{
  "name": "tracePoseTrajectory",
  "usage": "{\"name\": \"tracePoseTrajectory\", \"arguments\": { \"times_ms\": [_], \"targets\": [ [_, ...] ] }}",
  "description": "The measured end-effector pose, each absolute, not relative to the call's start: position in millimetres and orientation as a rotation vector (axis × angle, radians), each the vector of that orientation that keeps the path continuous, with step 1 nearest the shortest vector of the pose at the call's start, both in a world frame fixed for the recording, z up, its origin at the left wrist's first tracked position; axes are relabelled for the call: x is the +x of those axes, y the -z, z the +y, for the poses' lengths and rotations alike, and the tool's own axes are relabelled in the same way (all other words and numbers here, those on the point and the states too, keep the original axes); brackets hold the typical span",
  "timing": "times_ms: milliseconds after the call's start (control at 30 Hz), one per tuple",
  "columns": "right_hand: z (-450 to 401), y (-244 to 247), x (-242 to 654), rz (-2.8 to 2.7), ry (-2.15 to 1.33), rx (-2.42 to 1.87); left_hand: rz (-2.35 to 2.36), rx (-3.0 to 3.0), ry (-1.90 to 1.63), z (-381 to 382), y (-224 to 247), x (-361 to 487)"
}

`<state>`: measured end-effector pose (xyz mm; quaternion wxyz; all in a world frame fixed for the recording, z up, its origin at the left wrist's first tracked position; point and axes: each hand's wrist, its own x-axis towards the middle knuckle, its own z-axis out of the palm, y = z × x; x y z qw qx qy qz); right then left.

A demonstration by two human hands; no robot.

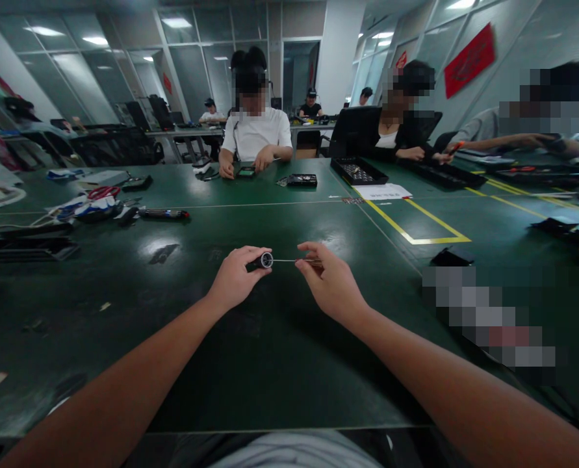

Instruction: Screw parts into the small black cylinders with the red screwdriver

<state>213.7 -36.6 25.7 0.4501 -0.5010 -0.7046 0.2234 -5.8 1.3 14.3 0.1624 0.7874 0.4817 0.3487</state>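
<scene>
The left hand (234, 278) pinches a short black cylinder (266, 260) between thumb and fingers, its pale-rimmed round end turned toward the wearer and a little to the right. The right hand (336, 283) holds a thin-shafted tool (284, 261) in a fingertip grip, thumb below and fingers above; its handle is mostly hidden by the fingers. The shaft lies nearly level, running sideways from the right fingertips toward the cylinder, which is directly to the left of the right hand. The tip reaches the right edge of the rim, though whether it sits in a hole or only rests against the side cannot be told. The left hand is nearer the cylinder, being wrapped about it, while the shaft's length separates it from the right. Both hands are above the green table (289, 383). Beyond, to the left, lie a dark rod-like tool (165, 214) and red-handled scissors (102, 192); to the right is a yellow tape outline (435, 241), and farther off a black tray (340, 170). Across the table, a person in a white shirt (277, 130) handles a small dark device (245, 171).
</scene>
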Motion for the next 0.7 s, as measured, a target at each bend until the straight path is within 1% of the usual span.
{"name": "tracePoseTrajectory", "arguments": {
  "times_ms": [267,533,700],
  "targets": [
    [-43.1,-36.4,214.2,-1.767,-0.528,-1.34,1.374,2.25,-0.96,-1.6,-15.1,-2.0],
    [-46.7,-36.6,212.6,-1.83,-0.508,-1.165,1.391,2.261,-0.954,-0.5,-12.4,-4.2],
    [-47.6,-41.0,214.5,-1.805,-0.497,-1.258,1.379,2.264,-0.915,-4.6,-15.6,-0.1]
  ]
}}
